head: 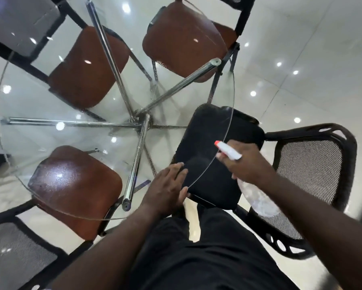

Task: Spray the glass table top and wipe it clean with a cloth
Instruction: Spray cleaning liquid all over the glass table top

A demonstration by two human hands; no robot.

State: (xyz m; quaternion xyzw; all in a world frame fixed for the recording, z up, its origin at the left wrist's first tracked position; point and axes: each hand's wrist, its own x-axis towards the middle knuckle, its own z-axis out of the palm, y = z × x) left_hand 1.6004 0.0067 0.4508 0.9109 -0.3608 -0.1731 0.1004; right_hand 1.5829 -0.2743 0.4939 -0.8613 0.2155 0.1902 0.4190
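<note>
The person's dark trousers [207, 248] fill the bottom of the view, with both forearms reaching up from there. The left hand [165, 191] lies flat and released, palm down on the glass bench [50, 130] at its 5 o'clock rim, fingers spread toward the centre, holding nothing. The right hand [247, 164] is clenched around a spray bottle [257, 197]; its white head with the red nozzle [217, 143] points in over the rim toward 10 o'clock, while the clear body hangs down under the grip, outside the bench edge. No cloth shows anywhere, so I cannot tell where it is. The bench is round and clear, on chrome legs [138, 120] meeting at a hub, with brown seats [88, 68] beneath at 11, 1 and 7 o'clock and a black seat [215, 155] under the rim at 4 o'clock. The risks, as I judge them: the nozzle sits right at the rim, so mist may drift past the glass onto the black seat or the floor; the bare left palm resting there will likely leave a smear that needs extra wiping; and leaning on the unsupported edge could tip the top.
</note>
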